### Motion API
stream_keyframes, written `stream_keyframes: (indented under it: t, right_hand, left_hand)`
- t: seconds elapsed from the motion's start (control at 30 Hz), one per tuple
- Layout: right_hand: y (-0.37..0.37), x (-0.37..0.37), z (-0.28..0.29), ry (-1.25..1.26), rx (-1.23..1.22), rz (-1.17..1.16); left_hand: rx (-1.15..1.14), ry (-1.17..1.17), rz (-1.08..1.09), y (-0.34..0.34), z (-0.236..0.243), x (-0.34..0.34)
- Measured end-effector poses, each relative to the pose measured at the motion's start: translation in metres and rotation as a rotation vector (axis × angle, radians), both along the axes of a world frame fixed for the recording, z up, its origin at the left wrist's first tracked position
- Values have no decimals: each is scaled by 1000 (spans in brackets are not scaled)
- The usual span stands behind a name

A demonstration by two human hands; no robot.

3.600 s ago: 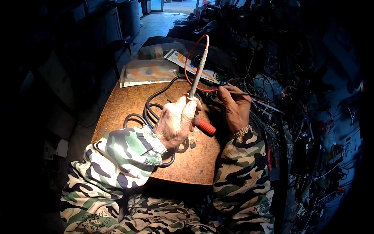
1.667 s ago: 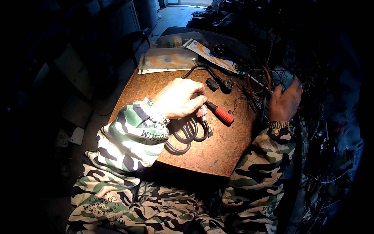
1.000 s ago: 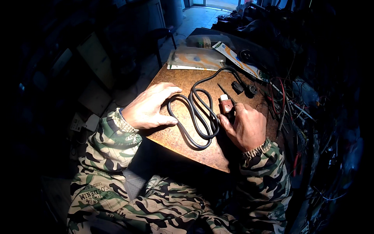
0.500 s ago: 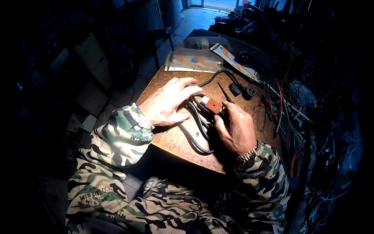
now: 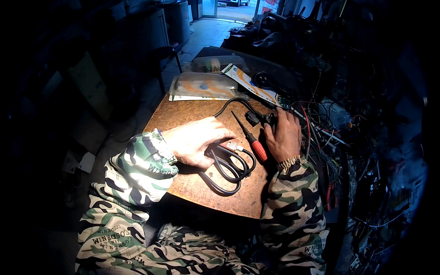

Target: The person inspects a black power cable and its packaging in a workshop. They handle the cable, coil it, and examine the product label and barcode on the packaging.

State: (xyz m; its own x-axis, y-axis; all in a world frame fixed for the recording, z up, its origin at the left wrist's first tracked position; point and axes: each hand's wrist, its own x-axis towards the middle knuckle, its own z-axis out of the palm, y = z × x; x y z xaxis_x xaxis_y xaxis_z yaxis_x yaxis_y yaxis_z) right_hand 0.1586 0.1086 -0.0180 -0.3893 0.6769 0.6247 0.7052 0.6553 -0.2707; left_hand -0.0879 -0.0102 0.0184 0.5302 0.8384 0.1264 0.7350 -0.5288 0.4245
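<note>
Handling cable (image 5: pixel 224 193), I judged; plug (image 5: pixel 270 120) wanted pinching next.
My left grip (image 5: pixel 196 140) held the red-brown connector (image 5: pixel 231 144); right grip (image 5: pixel 285 137) at plug, closure unclear.

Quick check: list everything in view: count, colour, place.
bench: one, brown, centre
cable: seemingly one, black, looped on bench
block: one, reddish, beside cable loops
pointed tool: one, black, red, right of cable
plug: one, black, bench's right edge
small piece: one, black, left of plug
packages: two, clear, far end
card: one, white, orange, beside packages
wires: uncountable, mixed colours, right side
stool: one, dark, beyond bench
doorway: one, bluish, top
sleeves: two, camouflage, lower half
left grip: one, bare, over cable
right grip: one, bare, at plug
</note>
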Motion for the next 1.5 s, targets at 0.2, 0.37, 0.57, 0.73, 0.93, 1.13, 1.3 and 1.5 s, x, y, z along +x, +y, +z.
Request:
stream_keyframes:
  t: [0.2,0.37,0.57,0.73,0.93,1.13,1.3,1.5]
  right_hand:
    - [2,1,4,133,-26,147]
    - [-39,-1,49,317,313,358]
    - [-57,-3,45,381,220,568]
    - [-74,-4,51,367,293,617]
    - [-99,-33,39,25,141,767]
    - [-101,-38,21,-3,-245,690]
    - [-96,-37,21,95,-206,712]
    - [-90,-29,22,131,-308,752]
  left_hand:
    - [46,-51,4,-2,-2,-2]
    - [97,-55,33,-6,-2,-5]
    - [111,-32,75,-12,2,-7]
    - [123,-60,51,-7,-3,-3]
    - [85,-10,156,-15,2,-3]
    - [-14,-238,45,-11,-2,-21]
    - [-141,-322,-63,-25,27,-31]
    - [-31,54,21,-30,11,5]
